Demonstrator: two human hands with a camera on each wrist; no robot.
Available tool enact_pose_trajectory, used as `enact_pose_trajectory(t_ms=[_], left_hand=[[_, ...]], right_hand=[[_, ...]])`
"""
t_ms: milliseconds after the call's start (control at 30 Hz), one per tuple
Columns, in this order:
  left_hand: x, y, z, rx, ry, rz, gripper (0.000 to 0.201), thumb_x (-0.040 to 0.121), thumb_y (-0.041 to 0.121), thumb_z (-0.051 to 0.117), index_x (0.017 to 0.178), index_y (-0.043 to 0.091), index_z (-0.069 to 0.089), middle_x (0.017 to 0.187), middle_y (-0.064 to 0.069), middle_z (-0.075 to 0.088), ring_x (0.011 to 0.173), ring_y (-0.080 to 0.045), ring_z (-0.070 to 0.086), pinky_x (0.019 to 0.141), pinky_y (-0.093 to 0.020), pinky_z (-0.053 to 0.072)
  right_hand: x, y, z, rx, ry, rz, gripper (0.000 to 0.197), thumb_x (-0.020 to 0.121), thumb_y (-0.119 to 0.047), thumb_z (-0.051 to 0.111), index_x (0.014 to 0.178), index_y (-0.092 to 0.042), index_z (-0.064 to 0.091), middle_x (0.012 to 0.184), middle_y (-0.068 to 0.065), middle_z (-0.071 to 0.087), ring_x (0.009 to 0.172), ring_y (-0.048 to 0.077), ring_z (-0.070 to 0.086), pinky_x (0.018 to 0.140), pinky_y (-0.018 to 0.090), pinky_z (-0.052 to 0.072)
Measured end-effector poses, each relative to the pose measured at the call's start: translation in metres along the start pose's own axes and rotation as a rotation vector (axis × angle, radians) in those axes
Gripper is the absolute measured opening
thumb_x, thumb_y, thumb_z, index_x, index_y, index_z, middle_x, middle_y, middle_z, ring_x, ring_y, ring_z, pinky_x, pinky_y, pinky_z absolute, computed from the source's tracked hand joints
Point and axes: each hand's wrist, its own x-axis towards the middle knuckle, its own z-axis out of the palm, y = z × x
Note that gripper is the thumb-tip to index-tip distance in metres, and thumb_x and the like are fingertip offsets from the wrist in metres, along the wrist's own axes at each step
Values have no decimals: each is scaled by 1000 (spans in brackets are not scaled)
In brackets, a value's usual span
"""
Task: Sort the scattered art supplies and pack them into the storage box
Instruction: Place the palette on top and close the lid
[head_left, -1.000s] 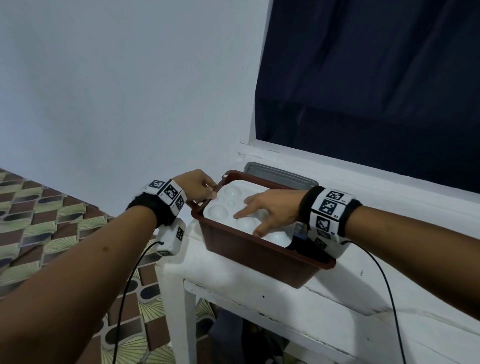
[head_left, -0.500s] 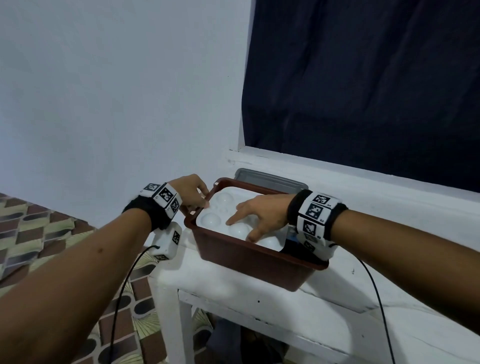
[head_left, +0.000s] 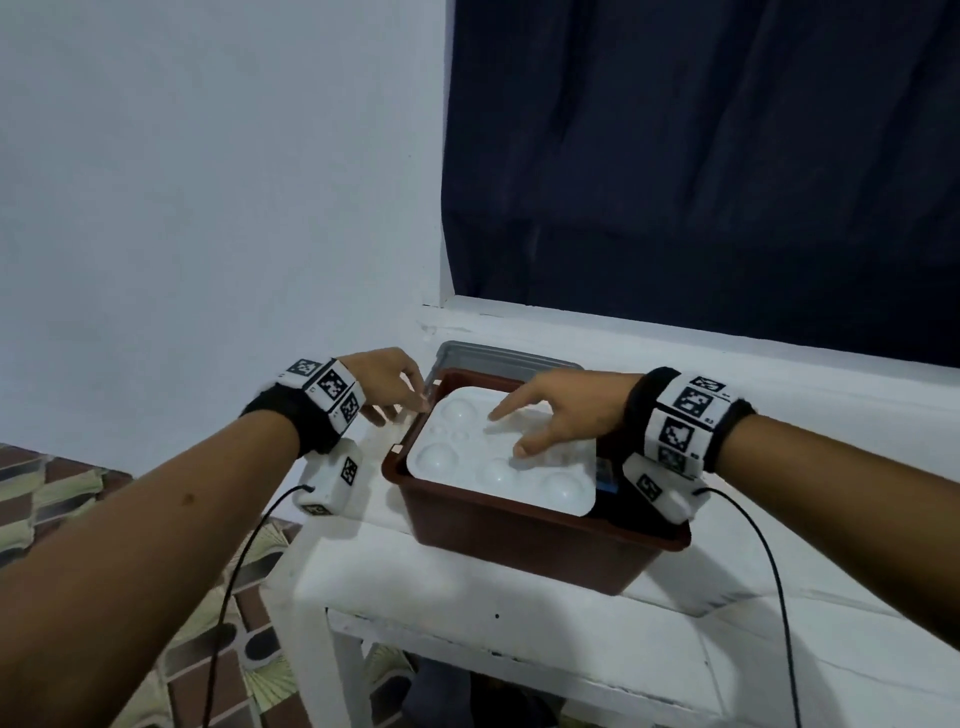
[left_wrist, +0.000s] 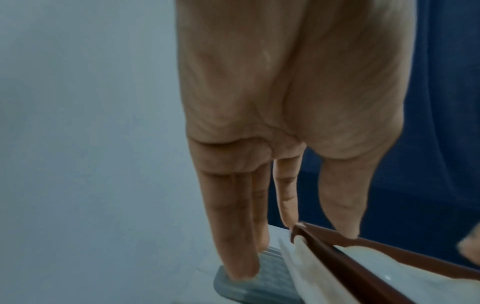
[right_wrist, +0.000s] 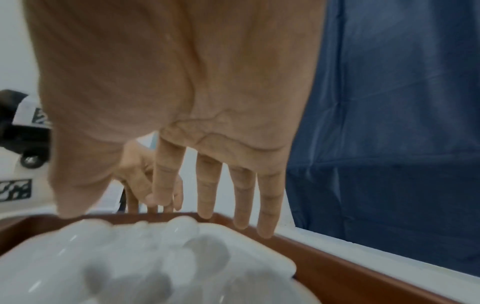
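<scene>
White paint palette (head_left: 498, 462) lies face-down on top of the brown storage box (head_left: 524, 540), long axis along the box's length. Right hand (head_left: 561, 415) is over its far-right part, fingers spread and straight, gripping nothing. Left hand (head_left: 387, 382) is at the box's far-left corner, fingers straight, two resting on the grey lid (left_wrist: 249, 283) behind.

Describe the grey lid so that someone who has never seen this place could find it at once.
Look at the white table under the window with the dark blue curtain. A brown box stands on it, with a white paint palette lying on top. The grey lid lies flat behind the box, against the wall; it is the only grey thing there, with a ridged rim.
</scene>
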Motion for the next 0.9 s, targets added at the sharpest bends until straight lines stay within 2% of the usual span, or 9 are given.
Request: enact_pose_trajectory(t_ms=[100,267,433,533,667,767,833,900], left_hand=[[20,8,-14,42,104,24,23,83,22,73,102,16,62,93,-6,66,80,-17,66,70,-32,59],[57,22,-20,37,157,53,10,85,16,68,95,11,68,90,-7,69,77,-18,68,58,-27,55],[108,20,-16,54,157,33,12,86,14,66,94,6,71,90,-10,72,82,-22,71,61,-29,59],[144,15,-17,69,140,-1,10,85,13,66,92,6,71,88,-10,72,80,-20,71,63,-30,60],[192,11,-15,118,125,-43,12,84,10,64,90,3,71,90,-14,73,82,-26,72,67,-36,62],[222,5,-9,191,116,-92,16,84,13,61,87,-1,68,86,-17,71,80,-32,72,68,-45,61],[245,-10,-5,287,122,-143,15,83,21,62,82,6,61,86,-15,69,77,-32,70,68,-47,60],[265,-26,2,383,107,-187,16,75,24,66,82,17,52,83,-9,67,70,-29,69,66,-45,59]], right_hand=[[-2,12,-24,14,88,37,38,89,-40,67,125,-28,64,118,-10,67,103,8,61,96,29,48],[11,60,-51,48,197,161,31,88,-38,67,116,-25,69,104,-8,72,98,11,65,87,24,49],[34,131,-53,149,240,291,23,89,-32,69,106,-18,71,82,-7,74,79,10,70,66,18,50],[56,177,-48,193,209,384,20,89,-29,69,102,-14,72,80,-2,73,76,12,71,68,29,57],[94,228,-39,262,167,493,15,91,-24,66,93,-11,72,88,4,72,78,14,72,64,26,58],[122,249,-26,250,78,564,22,92,-25,64,86,-5,71,84,8,74,77,20,73,65,29,60],[137,253,-15,204,-23,595,29,93,-28,63,81,-3,69,76,8,74,70,20,73,66,32,61],[147,253,-4,189,-92,610,35,93,-32,63,73,-4,68,65,6,72,57,16,68,57,28,57]])
